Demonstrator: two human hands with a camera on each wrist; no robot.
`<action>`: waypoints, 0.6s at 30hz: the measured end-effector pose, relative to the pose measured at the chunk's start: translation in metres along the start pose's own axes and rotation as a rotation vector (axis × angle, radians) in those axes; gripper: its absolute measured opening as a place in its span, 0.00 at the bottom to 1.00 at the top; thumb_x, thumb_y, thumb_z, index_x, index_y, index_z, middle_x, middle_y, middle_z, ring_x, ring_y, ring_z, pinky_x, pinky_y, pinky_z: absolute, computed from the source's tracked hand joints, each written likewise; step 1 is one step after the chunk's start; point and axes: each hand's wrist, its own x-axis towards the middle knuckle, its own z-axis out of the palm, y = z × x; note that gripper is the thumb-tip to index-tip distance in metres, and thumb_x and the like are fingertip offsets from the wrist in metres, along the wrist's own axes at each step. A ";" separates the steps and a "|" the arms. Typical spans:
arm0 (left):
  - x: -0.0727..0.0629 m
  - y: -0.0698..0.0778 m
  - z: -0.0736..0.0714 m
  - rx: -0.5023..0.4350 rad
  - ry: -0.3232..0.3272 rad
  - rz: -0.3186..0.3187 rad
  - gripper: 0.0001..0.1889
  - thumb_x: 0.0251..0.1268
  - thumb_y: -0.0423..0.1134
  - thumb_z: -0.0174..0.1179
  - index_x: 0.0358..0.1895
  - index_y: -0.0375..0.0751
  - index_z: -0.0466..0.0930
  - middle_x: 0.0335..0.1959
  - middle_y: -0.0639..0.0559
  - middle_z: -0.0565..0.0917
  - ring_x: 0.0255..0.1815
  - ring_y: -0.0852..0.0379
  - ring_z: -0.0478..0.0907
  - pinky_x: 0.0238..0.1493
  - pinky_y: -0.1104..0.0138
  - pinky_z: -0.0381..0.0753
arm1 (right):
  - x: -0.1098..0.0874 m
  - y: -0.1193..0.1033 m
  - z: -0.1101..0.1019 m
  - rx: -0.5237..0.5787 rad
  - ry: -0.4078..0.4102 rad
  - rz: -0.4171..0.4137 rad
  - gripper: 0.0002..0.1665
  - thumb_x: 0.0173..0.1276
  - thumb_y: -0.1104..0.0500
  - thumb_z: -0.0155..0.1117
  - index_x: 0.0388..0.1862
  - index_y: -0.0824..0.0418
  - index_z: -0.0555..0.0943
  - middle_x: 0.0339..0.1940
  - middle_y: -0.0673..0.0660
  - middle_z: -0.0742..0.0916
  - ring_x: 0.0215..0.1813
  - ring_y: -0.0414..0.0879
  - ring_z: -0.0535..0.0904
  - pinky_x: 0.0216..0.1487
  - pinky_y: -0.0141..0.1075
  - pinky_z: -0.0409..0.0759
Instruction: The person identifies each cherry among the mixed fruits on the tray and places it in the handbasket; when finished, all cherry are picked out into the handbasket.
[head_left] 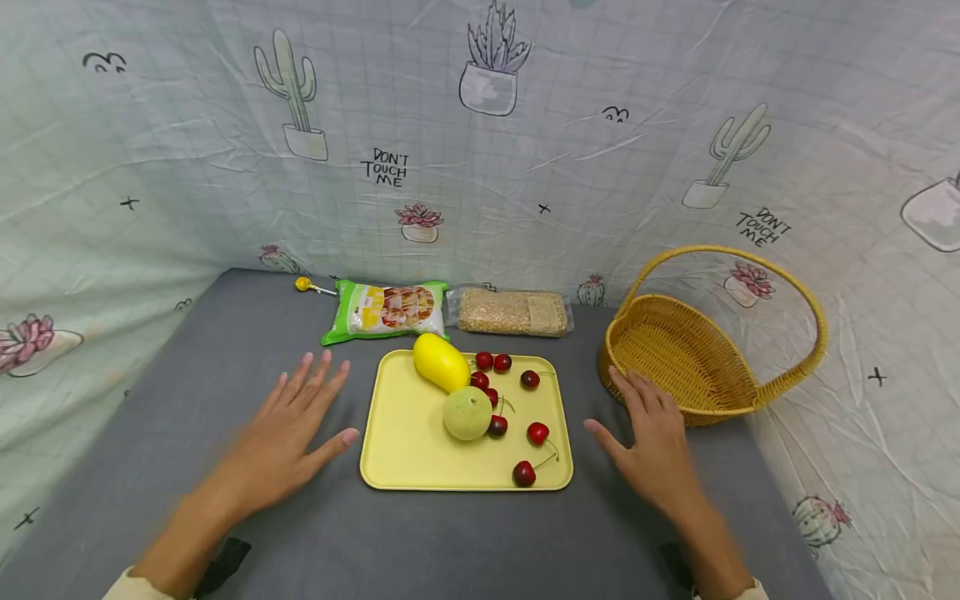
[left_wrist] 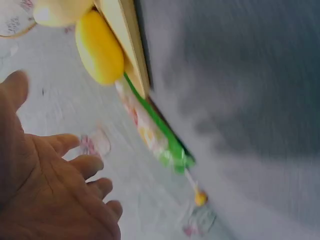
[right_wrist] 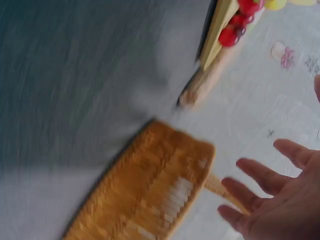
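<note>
Tray [head_left: 412, 458], pale yellow, lies on gray table [head_left: 450, 550] between left hand [head_left: 279, 446] and right hand [head_left: 654, 442]. Both hands grasp nothing, fingers spread. Right fingers overlap the rim of wicker basket [head_left: 675, 358] in head view, hiding part of its near wall; contact, cannot tell. Wrist views blurred: left cuts off green fruit [head_left: 467, 413] and much of the tray; right cuts off the basket's bottom end and part of the hand. Of 8 cherries [head_left: 524, 473] visible, some sit partly behind the green fruit and yellow fruit [head_left: 440, 362]. Print on grain packet [head_left: 512, 313] too small to read.

Tray's long axis runs left to right. Yellow fruit slants far left to near right, as does the basket. Lollipop [head_left: 302, 284] has its head leftward, stick toward green-edged packet [head_left: 393, 310].
</note>
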 end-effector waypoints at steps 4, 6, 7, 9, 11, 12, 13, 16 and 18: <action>0.003 0.004 0.011 -0.157 -0.053 0.022 0.46 0.76 0.58 0.64 0.88 0.49 0.50 0.90 0.40 0.49 0.90 0.34 0.46 0.86 0.37 0.45 | -0.001 -0.010 0.009 0.113 -0.023 -0.039 0.47 0.66 0.46 0.81 0.82 0.47 0.71 0.74 0.61 0.82 0.69 0.62 0.75 0.68 0.67 0.70; 0.005 0.004 0.017 -0.208 -0.072 0.031 0.46 0.73 0.54 0.68 0.87 0.47 0.54 0.88 0.38 0.54 0.88 0.33 0.50 0.84 0.36 0.50 | -0.001 -0.014 0.011 0.144 -0.047 -0.052 0.43 0.65 0.48 0.82 0.78 0.47 0.76 0.69 0.58 0.85 0.64 0.58 0.78 0.64 0.64 0.73; 0.005 0.004 0.020 -0.223 -0.078 0.037 0.46 0.72 0.52 0.70 0.86 0.45 0.56 0.88 0.37 0.56 0.88 0.32 0.52 0.83 0.36 0.52 | 0.000 -0.016 0.012 0.156 -0.061 -0.056 0.41 0.64 0.49 0.82 0.76 0.48 0.78 0.67 0.57 0.87 0.62 0.56 0.78 0.64 0.63 0.74; 0.005 0.003 0.025 -0.242 -0.089 0.046 0.46 0.69 0.48 0.72 0.85 0.41 0.59 0.86 0.35 0.59 0.87 0.31 0.54 0.82 0.36 0.54 | 0.001 -0.020 0.015 0.168 -0.094 -0.061 0.37 0.64 0.50 0.82 0.72 0.49 0.82 0.64 0.56 0.89 0.60 0.53 0.79 0.64 0.63 0.74; 0.005 0.003 0.029 -0.250 -0.104 0.049 0.46 0.68 0.45 0.74 0.84 0.39 0.60 0.85 0.34 0.62 0.86 0.30 0.56 0.82 0.38 0.56 | 0.002 -0.023 0.018 0.175 -0.134 -0.058 0.34 0.64 0.50 0.83 0.69 0.49 0.85 0.61 0.54 0.90 0.59 0.52 0.80 0.65 0.63 0.73; 0.005 0.003 0.031 -0.255 -0.115 0.045 0.46 0.67 0.44 0.74 0.84 0.39 0.61 0.85 0.35 0.62 0.86 0.31 0.56 0.82 0.39 0.55 | 0.003 -0.025 0.019 0.178 -0.155 -0.055 0.32 0.63 0.51 0.83 0.67 0.50 0.85 0.60 0.53 0.90 0.59 0.51 0.80 0.66 0.63 0.72; 0.005 0.003 0.033 -0.262 -0.123 0.043 0.46 0.67 0.42 0.74 0.84 0.38 0.61 0.85 0.35 0.63 0.86 0.31 0.56 0.82 0.40 0.55 | 0.004 -0.027 0.021 0.182 -0.174 -0.054 0.31 0.63 0.51 0.83 0.66 0.50 0.86 0.59 0.53 0.91 0.58 0.51 0.80 0.66 0.63 0.72; 0.004 0.004 0.037 -0.279 -0.150 0.027 0.46 0.65 0.40 0.75 0.84 0.39 0.62 0.85 0.37 0.64 0.86 0.32 0.56 0.82 0.40 0.55 | 0.006 -0.031 0.027 0.185 -0.220 -0.061 0.28 0.64 0.52 0.82 0.63 0.49 0.88 0.58 0.52 0.91 0.58 0.51 0.81 0.64 0.61 0.73; 0.003 0.004 0.040 -0.286 -0.157 0.020 0.46 0.65 0.39 0.75 0.84 0.40 0.62 0.85 0.38 0.64 0.86 0.33 0.56 0.81 0.38 0.55 | 0.007 -0.033 0.031 0.183 -0.239 -0.071 0.26 0.64 0.53 0.82 0.62 0.49 0.89 0.56 0.52 0.92 0.56 0.50 0.81 0.62 0.60 0.75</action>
